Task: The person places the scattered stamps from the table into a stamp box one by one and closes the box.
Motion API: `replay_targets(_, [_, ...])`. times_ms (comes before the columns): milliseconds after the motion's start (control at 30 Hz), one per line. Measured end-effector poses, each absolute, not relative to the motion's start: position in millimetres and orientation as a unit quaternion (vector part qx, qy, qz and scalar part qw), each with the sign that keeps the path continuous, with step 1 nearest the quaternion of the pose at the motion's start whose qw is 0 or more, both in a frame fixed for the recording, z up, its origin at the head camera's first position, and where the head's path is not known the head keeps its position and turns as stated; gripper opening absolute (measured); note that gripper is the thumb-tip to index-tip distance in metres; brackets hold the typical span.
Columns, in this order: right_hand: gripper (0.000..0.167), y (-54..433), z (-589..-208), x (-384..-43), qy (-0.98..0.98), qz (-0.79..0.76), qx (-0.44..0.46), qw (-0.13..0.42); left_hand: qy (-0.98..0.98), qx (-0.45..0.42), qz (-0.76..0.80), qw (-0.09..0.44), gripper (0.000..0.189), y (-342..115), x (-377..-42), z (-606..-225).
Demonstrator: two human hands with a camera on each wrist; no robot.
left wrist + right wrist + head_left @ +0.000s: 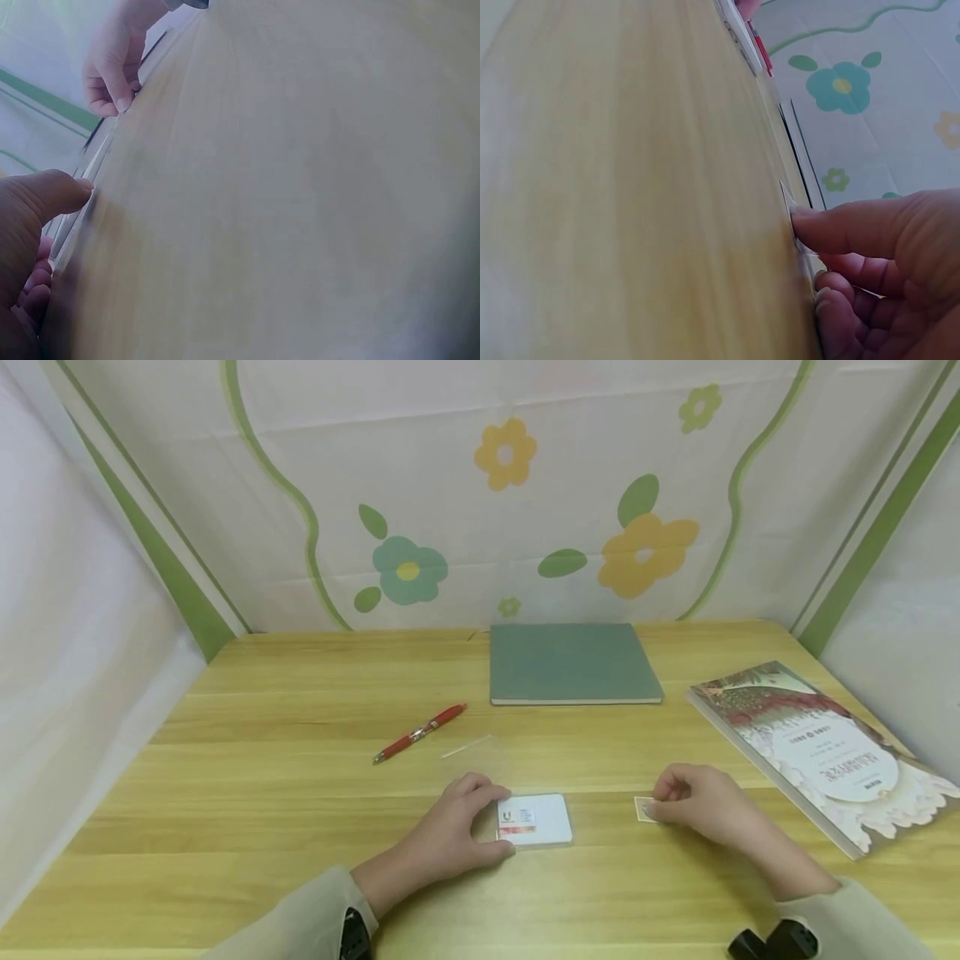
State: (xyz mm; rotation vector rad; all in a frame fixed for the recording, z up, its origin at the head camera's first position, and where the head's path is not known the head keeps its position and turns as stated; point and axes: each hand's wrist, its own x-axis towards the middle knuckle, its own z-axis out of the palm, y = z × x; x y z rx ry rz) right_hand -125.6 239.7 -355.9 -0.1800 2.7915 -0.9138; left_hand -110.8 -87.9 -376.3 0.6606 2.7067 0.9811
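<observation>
Counter (pixel 150 860) carries a flat white card case (pixel 546 820), its left end held by the left hand (pixel 461 825) between thumb and fingers; to its right, the right hand (pixel 697 803) pinches a small bordered paper piece (pixel 642 809); red pen (pixel 420 734) and green notebook (pixel 573 664) lie farther back, a softcover book (pixel 832 756) at right

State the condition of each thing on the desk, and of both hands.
left hand: gripping the white case
white case: gripped at its left end
right hand: pinching the small card
small card: pinched at one edge
red pen: lying flat
clear plastic piece: unheld
green book: closed
magazine: closed
</observation>
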Motion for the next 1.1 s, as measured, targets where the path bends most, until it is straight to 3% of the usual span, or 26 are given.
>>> replay_targets(867, [0.019,237.4,-355.5,-124.1,0.941,-0.321,-0.069,0.085,0.91,0.228,0.336,0.084,0.054,-88.4,-110.9,-379.7])
replay_targets(1100, [0.02,238.7,-354.1,-125.8,0.918,-0.375,-0.069,0.109,0.91,0.228,0.336,0.085,0.055,-88.1,-110.2,-378.8])
